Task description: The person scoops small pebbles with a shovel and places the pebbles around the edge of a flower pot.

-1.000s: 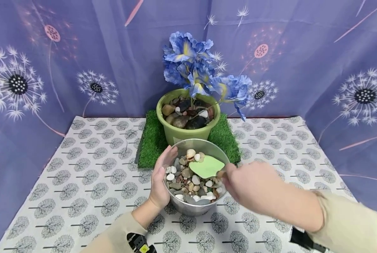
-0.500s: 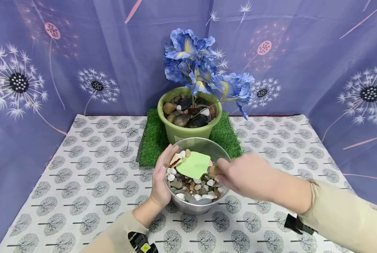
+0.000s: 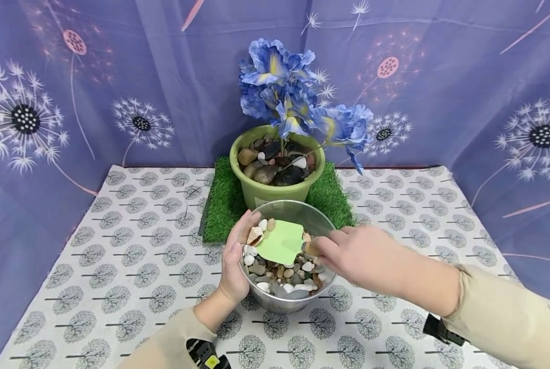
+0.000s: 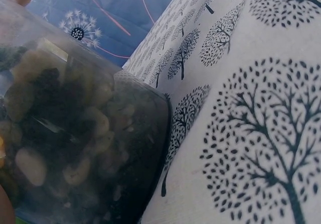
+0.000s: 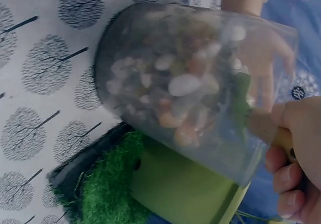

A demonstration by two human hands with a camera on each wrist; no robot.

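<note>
A clear plastic tub (image 3: 288, 306) full of pebbles, white stones and a few shells stands on the tablecloth. My left hand (image 3: 233, 266) rests along its left wall, palm and fairly straight fingers against the plastic; the right wrist view shows these fingers through the wall. My right hand (image 3: 353, 253) grips the wooden handle (image 5: 271, 128) of a small garden trowel at the tub's right rim. Its light green blade (image 3: 281, 242) lies over the stones inside, close to a shell (image 3: 255, 236) on the left. Part of the handle is hidden in the fist.
Right behind the tub stands a green flowerpot (image 3: 275, 190) with large stones and blue artificial irises (image 3: 279, 97) leaning right. It sits on a square of artificial grass (image 3: 221, 220). A tree-print tablecloth (image 3: 141, 271) covers the table, and a purple dandelion curtain (image 3: 187, 77) encloses it.
The trowel blade has moved left across the stones inside the tub, toward the shells, with my right hand following. A shell cluster has shifted left. My left hand has stayed on the wall.
</note>
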